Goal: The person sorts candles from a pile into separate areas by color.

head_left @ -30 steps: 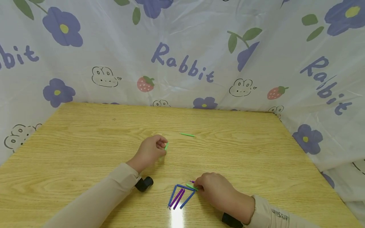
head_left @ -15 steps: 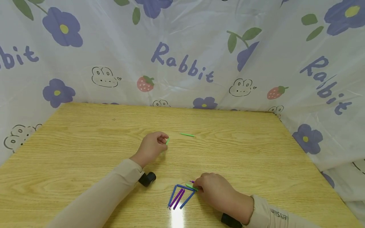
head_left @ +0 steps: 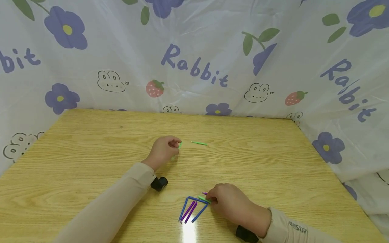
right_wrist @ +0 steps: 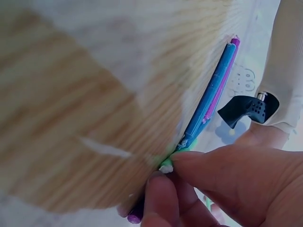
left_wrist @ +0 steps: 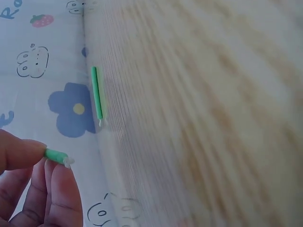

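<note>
Two green sticks (left_wrist: 56, 156) (head_left: 203, 199) pinched.
I have one in my left hand (head_left: 162, 151), surface (head_left: 258, 162) running past it to the far edge (head_left: 194, 115), loose stick (head_left: 199, 143) just rightward; my right hand (head_left: 229, 203) grips the other.

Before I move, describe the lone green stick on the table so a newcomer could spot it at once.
Find the flowered backdrop, then the far half of the wooden table below. Just right of the left hand lies a thin green stick. Unlike the green piece that hand pinches and the green rod at the right hand, it lies alone, untouched.
</note>
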Tool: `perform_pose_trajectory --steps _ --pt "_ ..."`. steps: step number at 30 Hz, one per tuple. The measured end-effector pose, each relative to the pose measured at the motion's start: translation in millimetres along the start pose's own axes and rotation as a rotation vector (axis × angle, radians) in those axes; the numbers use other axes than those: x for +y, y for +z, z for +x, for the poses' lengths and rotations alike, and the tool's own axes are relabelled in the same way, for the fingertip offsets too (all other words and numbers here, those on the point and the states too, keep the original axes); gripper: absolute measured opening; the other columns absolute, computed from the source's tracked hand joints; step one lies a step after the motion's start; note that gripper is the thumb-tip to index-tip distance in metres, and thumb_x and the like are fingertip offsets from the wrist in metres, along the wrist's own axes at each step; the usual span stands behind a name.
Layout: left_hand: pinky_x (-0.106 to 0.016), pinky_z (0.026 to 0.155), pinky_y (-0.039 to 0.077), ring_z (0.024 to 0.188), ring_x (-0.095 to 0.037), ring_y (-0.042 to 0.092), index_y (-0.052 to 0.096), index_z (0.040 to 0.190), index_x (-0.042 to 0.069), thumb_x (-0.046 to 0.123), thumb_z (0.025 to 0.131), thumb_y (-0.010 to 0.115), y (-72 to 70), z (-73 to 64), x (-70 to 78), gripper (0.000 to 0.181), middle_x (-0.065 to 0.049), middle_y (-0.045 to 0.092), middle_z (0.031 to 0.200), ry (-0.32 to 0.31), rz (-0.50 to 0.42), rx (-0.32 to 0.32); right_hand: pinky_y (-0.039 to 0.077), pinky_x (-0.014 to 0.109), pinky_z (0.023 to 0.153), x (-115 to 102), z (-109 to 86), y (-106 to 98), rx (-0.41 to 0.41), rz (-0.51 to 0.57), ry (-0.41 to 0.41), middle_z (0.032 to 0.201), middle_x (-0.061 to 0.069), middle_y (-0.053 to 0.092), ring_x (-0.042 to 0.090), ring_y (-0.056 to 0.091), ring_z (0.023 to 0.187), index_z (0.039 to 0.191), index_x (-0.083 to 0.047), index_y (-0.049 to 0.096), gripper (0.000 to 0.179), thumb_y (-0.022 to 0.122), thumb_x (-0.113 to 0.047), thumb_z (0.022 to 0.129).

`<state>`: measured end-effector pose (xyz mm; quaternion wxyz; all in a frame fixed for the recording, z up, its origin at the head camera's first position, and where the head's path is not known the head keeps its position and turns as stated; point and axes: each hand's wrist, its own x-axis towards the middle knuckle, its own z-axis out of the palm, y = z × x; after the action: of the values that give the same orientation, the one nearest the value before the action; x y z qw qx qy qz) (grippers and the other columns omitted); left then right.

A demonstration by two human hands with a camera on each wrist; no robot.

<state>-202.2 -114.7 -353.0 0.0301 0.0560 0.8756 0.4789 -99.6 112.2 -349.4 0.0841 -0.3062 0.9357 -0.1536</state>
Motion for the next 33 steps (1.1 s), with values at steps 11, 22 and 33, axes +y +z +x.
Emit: perform_pose_trajectory --steps 11,22,33 --pt "-0.027 0.065 0.044 0.084 -0.020 0.053 0.060 0.109 0.004 0.001 0.080 0.059 2.5 13.6 0.6 0.029 -0.007 0.059 0.092 -0.012 0.025 -0.020 0.039 0.017 0.056 4.3 0.5 -1.3 -0.019 0.084 0.011 0.072 -0.010 0.059 0.003 0.041 0.059 0.088 -0.007 0.072 0.018 0.063 -0.001 0.074" --pt "-0.026 0.062 0.042 0.080 -0.020 0.050 0.060 0.108 0.004 0.000 0.081 0.057 1.0 30.9 0.0 0.028 -0.007 0.057 0.090 -0.002 0.049 -0.071 0.038 0.017 0.055 2.8 1.2 -1.6 -0.026 0.085 -0.001 0.067 -0.013 0.053 0.003 0.040 0.058 0.090 -0.008 0.072 0.018 0.064 -0.001 0.075" --pt "-0.025 0.057 0.040 0.072 -0.019 0.048 0.061 0.107 0.004 -0.001 0.080 0.057 5.0 43.5 2.8 0.027 -0.007 0.056 0.085 0.027 0.107 -0.081 0.038 0.017 0.054 2.7 1.8 -2.3 -0.042 0.096 0.014 0.068 -0.012 0.055 0.003 0.040 0.057 0.091 -0.008 0.071 0.018 0.064 -0.001 0.076"
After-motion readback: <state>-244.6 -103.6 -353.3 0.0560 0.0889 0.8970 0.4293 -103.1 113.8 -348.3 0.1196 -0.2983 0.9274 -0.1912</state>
